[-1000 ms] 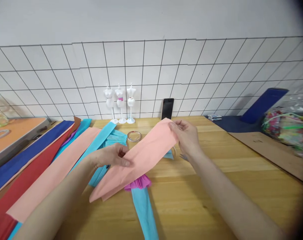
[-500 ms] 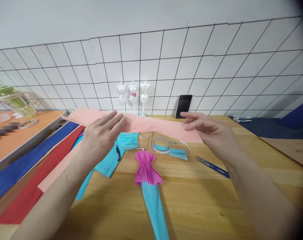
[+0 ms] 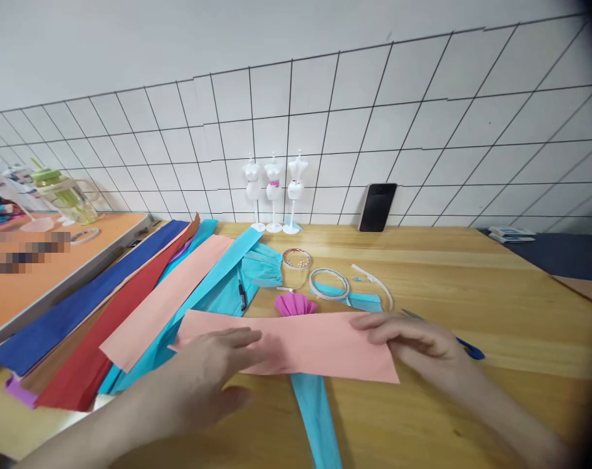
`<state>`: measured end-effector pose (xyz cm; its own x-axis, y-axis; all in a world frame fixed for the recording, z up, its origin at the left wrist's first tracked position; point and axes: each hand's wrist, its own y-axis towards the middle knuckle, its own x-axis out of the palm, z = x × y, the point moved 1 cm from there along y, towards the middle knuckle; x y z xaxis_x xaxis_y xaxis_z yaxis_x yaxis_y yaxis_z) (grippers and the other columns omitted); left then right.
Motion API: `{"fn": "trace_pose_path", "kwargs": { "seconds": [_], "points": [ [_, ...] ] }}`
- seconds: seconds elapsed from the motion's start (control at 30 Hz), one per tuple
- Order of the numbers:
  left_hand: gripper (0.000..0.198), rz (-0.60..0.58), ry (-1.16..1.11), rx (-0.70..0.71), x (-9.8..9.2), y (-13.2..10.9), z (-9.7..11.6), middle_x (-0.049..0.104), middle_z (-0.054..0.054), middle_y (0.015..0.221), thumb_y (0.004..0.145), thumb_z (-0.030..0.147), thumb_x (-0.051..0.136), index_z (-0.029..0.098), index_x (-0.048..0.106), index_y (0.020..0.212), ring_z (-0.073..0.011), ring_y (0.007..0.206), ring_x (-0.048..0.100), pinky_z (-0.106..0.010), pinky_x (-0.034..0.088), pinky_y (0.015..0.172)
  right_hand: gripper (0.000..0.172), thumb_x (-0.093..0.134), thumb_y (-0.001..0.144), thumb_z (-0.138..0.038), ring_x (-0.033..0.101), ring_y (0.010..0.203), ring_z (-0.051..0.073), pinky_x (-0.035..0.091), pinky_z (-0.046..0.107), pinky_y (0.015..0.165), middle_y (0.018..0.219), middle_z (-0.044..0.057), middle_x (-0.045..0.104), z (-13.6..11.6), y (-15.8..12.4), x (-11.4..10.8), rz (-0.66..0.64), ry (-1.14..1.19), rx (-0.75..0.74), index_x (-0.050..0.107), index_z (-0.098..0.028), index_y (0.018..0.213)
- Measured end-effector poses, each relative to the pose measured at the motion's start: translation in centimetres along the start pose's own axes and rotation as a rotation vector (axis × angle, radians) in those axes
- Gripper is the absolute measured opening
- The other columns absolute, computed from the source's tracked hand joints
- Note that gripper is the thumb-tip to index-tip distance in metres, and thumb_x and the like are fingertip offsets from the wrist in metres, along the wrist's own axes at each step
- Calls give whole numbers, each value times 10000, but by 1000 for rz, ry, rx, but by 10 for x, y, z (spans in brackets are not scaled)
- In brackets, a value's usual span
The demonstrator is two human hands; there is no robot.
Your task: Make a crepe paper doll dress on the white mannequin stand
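A salmon-pink crepe paper strip (image 3: 320, 345) stretches crosswise in front of me, over the magenta pleated piece (image 3: 294, 304) and the light blue strip (image 3: 318, 417). Only the fanned top of the magenta piece shows. My right hand (image 3: 425, 339) pinches the pink strip's right end between thumb and fingers. Over its left part, my left hand (image 3: 215, 368) is open, fingers stretched out and thumb apart; whether it touches the paper I cannot tell. Beside my right hand lie blue-handled thread snips (image 3: 470, 348), partly hidden.
Blue, red, pink and turquoise strips (image 3: 169, 299) fan out at left, with a pen (image 3: 241, 294). Tape rolls (image 3: 329, 284) lie in the middle. Three white mini mannequins (image 3: 273, 189) and a phone (image 3: 378, 207) stand by the wall. A bottle (image 3: 64, 195) stands far left.
The pink strip has come down and nearer to me, now covering most of the magenta piece. Both hands moved down with it; my left hand has spread its fingers and thumb.
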<state>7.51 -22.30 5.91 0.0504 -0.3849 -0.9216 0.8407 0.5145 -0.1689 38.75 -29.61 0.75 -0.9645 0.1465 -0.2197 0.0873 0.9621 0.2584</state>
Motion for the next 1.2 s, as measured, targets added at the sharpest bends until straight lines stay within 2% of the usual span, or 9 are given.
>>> {"fn": "trace_pose_path", "kwargs": {
  "seconds": [0.07, 0.17, 0.3, 0.43, 0.53, 0.63, 0.77, 0.97, 1.2],
  "points": [
    [456, 60, -113, 25, -15, 17, 7, 474, -65, 1379, 843, 256, 502, 291, 480, 1296, -268, 1230, 469, -409, 442, 941, 156, 696, 680, -403, 653, 912, 282, 506, 407, 810, 885, 86, 736, -7, 2, -1, 78, 95, 23, 750, -256, 679],
    [582, 132, -283, 102, -22, 55, 13, 481, -76, 1366, 797, 285, 581, 264, 407, 1353, -266, 1249, 425, -404, 390, 976, 127, 733, 651, -361, 628, 898, 248, 494, 369, 824, 844, 65, 714, -19, 8, 1, 189, 138, -16, 743, -252, 716],
    [641, 76, -447, 119, -22, 99, 16, 591, -87, 1176, 697, 402, 677, 231, 481, 1283, -260, 1032, 539, -348, 438, 804, 147, 782, 589, -285, 622, 856, 208, 507, 315, 784, 812, 40, 688, -32, 18, 8, 210, 145, -22, 732, -251, 723],
    [328, -87, -550, 130, -25, 122, 11, 537, 26, 691, 654, 412, 698, 185, 621, 878, -131, 634, 481, -235, 330, 533, 253, 803, 545, -253, 609, 921, 214, 519, 313, 769, 946, 46, 684, -41, 27, 7, 304, 210, -29, 731, -245, 787],
    [325, -157, -667, 103, -24, 129, -3, 399, 59, 525, 640, 393, 704, 161, 490, 560, -84, 503, 368, -226, 246, 462, 355, 780, 575, -252, 620, 868, 201, 517, 312, 742, 938, 34, 686, -39, 33, -5, 406, 203, -68, 711, -258, 923],
    [277, -181, -818, 47, -20, 132, -17, 489, 43, 546, 658, 366, 692, 155, 531, 580, -98, 513, 445, -223, 322, 474, 417, 678, 691, -314, 641, 766, 212, 509, 346, 698, 789, 24, 704, -21, 36, -30, 342, -24, 37, 640, -273, 1104],
    [224, -192, -958, -45, -20, 132, -27, 605, 8, 623, 650, 339, 714, 138, 623, 684, -127, 567, 556, -232, 434, 521, 228, 675, 639, -302, 638, 810, 292, 479, 418, 714, 877, 74, 710, 19, 20, -73, 281, -775, 198, 719, -245, 856],
    [220, -191, -1033, -45, -27, 133, -32, 645, -3, 646, 639, 326, 737, 134, 657, 711, -138, 585, 599, -233, 473, 526, 210, 553, 690, -229, 638, 745, 286, 482, 393, 659, 769, 65, 674, 61, -28, -99, 99, -1117, 227, 697, -259, 841],
    [189, -153, -981, -37, -31, 129, -32, 634, -3, 664, 663, 306, 710, 134, 654, 719, -137, 608, 595, -241, 468, 550, 161, 513, 677, -135, 592, 574, 267, 401, 355, 521, 616, 106, 611, 46, -34, -89, 139, -1188, 289, 527, -253, 569]
  ]
}}
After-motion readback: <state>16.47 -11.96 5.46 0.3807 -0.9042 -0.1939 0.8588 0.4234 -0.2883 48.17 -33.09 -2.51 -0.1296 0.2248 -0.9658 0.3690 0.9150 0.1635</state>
